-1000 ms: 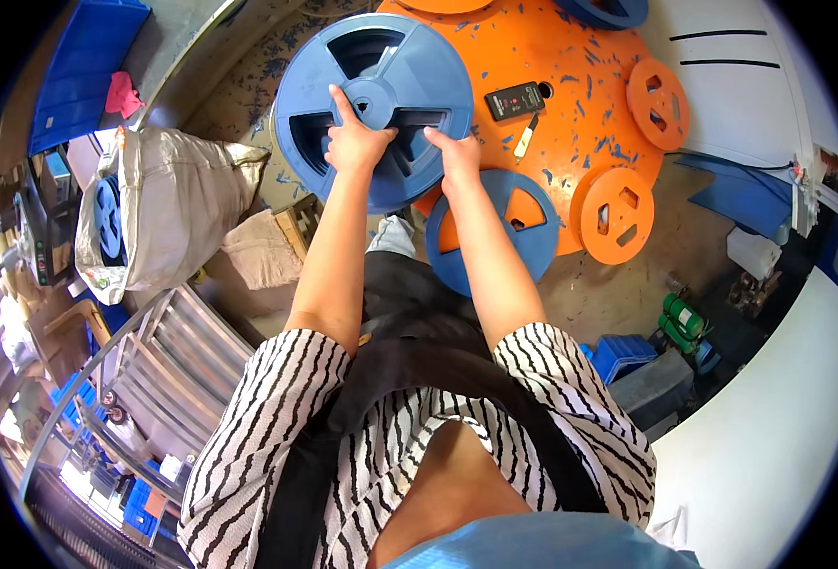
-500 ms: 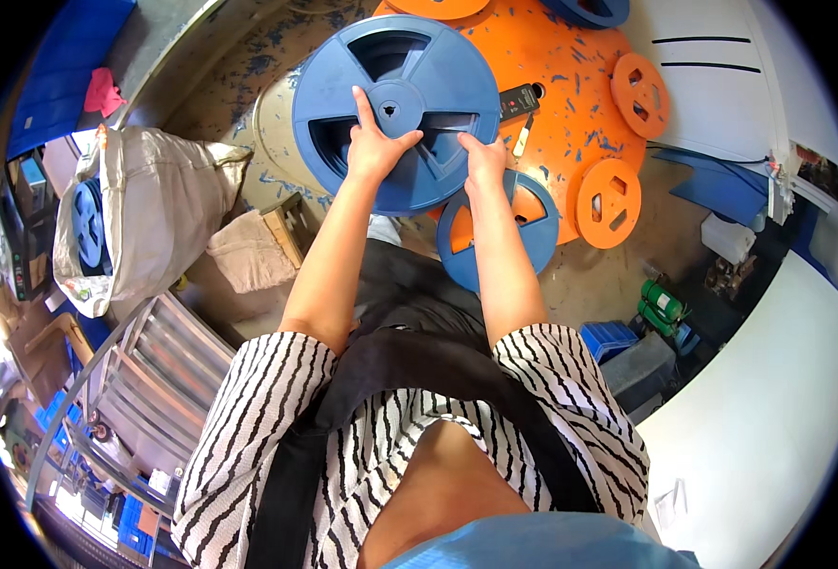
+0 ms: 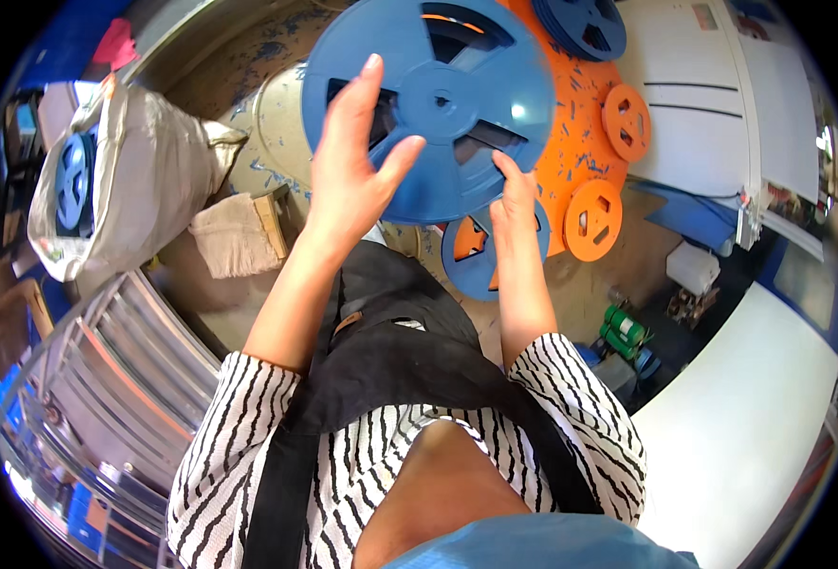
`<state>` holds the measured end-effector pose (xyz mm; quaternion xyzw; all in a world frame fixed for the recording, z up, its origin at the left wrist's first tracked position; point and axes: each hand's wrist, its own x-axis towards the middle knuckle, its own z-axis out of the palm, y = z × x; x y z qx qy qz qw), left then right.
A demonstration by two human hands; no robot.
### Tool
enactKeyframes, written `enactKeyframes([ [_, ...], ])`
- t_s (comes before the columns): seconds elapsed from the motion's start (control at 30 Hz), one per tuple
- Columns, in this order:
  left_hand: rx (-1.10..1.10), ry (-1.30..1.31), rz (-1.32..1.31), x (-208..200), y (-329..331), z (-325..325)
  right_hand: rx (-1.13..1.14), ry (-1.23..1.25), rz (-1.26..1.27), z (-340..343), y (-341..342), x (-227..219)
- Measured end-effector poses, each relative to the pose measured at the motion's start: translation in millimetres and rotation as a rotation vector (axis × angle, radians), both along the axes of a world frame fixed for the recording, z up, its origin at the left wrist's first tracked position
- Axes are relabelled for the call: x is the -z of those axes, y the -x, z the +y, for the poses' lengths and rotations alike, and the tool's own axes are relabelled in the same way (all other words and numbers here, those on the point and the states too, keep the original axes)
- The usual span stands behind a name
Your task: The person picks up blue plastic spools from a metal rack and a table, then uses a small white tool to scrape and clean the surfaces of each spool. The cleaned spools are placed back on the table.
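Note:
A large blue plastic reel [image 3: 438, 175] with three cut-out windows and a small center hole is held up in front of me. My right hand [image 3: 514, 199] grips its lower right rim, the thumb over the edge of a window. My left hand [image 3: 352, 166] is over the reel's left side, thumb and index finger spread wide; whether it touches the reel I cannot tell. Below the held reel, another blue reel [image 3: 468, 270] is partly covered by it and by my right forearm. Behind them spreads an orange round tabletop [image 3: 578, 128] strewn with blue shavings.
Orange reels [image 3: 592, 220] sit along the table's right edge, and stacked blue reels [image 3: 585, 27] at its far side. A white woven sack [image 3: 158, 166] with blue reels stands left, near a cloth-covered wooden box [image 3: 234, 237]. A metal rack [image 3: 139, 351] is at lower left.
The reel has come up and slightly right, looking larger and tilted. My left hand has risen with its thumb and index finger spread; my right hand keeps hold of the rim.

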<state>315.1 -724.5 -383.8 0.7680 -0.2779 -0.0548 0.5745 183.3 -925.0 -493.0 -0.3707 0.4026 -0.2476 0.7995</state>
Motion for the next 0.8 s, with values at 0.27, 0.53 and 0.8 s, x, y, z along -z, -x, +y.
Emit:
enactKeyframes([
  [0.27,-0.352,0.405,1.151,47,-25,130,-0.003,-0.005,-0.1,36,77,-47],
  [0.53,-0.052,0.652,1.018,28,87,164,-0.07,-0.006,-0.173,98,179,-90],
  [0.8,0.009,0.671,0.499,-21,133,230,-0.144,0.308,-0.056,152,195,-121],
])
